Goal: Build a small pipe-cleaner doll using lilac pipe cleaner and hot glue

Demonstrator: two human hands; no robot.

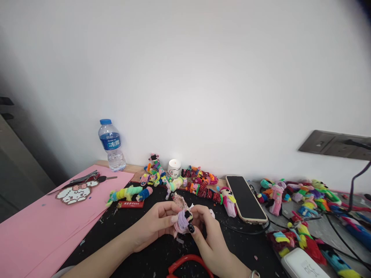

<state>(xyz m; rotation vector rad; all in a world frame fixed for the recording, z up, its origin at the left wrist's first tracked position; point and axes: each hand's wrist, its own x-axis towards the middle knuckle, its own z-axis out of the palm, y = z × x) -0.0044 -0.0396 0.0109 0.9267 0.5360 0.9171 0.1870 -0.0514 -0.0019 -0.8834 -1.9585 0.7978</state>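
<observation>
Over the black mat [130,245], my left hand [156,224] and my right hand [210,235] together grip a small pipe-cleaner figure [182,222], lilac and pink with a black and pale yellow part. My left thumb presses on its lilac side. From the right, fingers with dark nails close on the black part; some fingers are hidden behind the figure. Just beyond it lies a pale pink fuzzy piece [179,200]. A red curved handle [189,258] shows below my hands, cut off by the frame edge.
Pipe-cleaner pieces [203,191] line the back, beside a white paper cup [174,168] and a phone [246,199]. Left are pink sheets [31,235] and a water bottle [111,144]. Right are more colourful pieces [310,200], cables and a white box [303,264].
</observation>
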